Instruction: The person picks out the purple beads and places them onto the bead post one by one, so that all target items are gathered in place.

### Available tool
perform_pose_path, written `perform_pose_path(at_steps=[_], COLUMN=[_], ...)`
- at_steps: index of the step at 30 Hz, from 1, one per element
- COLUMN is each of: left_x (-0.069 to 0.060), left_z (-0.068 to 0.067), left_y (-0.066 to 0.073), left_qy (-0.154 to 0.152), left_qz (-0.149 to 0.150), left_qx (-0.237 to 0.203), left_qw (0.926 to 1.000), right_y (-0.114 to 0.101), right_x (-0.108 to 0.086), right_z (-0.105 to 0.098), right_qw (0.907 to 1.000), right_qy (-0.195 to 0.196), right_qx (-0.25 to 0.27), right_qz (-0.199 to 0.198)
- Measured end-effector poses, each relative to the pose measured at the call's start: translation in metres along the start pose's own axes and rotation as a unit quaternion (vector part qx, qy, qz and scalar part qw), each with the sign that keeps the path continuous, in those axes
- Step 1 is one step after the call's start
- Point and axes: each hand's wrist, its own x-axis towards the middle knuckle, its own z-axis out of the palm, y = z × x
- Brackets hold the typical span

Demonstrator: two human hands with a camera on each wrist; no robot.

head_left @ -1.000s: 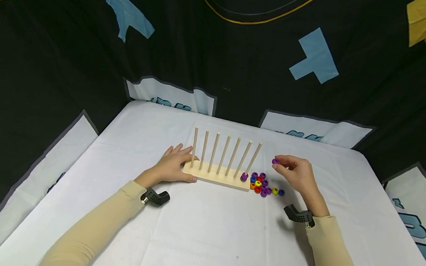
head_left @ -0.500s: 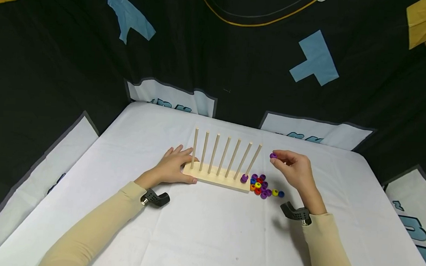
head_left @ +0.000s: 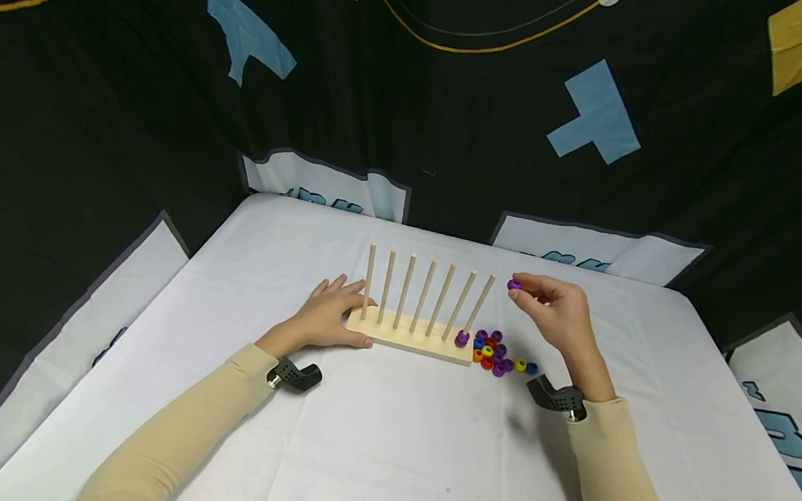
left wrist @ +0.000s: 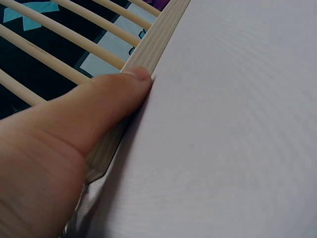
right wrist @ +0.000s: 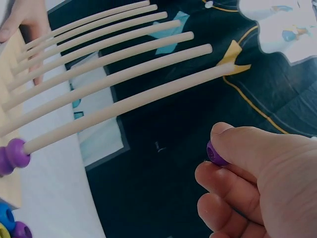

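My left hand (head_left: pixel 328 315) holds the left end of a wooden peg stand (head_left: pixel 409 337), with the thumb (left wrist: pixel 119 91) along its front edge and the other fingers on the far side. Several upright pegs rise from the base. Two purple beads (right wrist: pixel 17 152) are stacked at the bottom of the rightmost peg (right wrist: pixel 133 106). To the right of that peg, near the height of its top, my right hand (head_left: pixel 557 310) pinches a purple bead (head_left: pixel 514 285) between thumb and index finger. The bead's hole shows in the right wrist view, and the bead is apart from the peg.
Against the stand's right end lies a cluster of loose beads (head_left: pixel 487 351) in purple, red, orange, yellow and blue. A yellow bead (head_left: pixel 520 364) and a blue bead (head_left: pixel 532 368) trail off to the right. White cloth (head_left: pixel 390 434) covers the table, with dark curtains behind.
My right hand has raised the purple bead and brought it slightly left, closer to the top of the rightmost peg. The left hand and the peg stand stay in place.
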Motion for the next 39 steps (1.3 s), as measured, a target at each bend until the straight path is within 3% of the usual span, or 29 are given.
perform_pose_path(at_steps=[13,32,39], left_x=[0.001,0.001,0.001], left_z=[0.004,0.002,0.002], left_y=[-0.002,-0.002,-0.002], left_qy=[-0.006,-0.006,-0.012], left_qz=[0.0,-0.002,-0.009], left_qx=[0.005,0.003,0.003], left_qw=[1.0,1.0,0.9999], right_y=[-0.02,-0.039,-0.042], right_x=[0.007,0.014,0.012], right_z=[-0.005,-0.001,0.004], right_qw=[0.9988,0.9947,0.9953], right_qy=[0.014,0.013,0.007], right_qx=[0.032,0.093,0.078], right_qz=[-0.033,-0.041,-0.056])
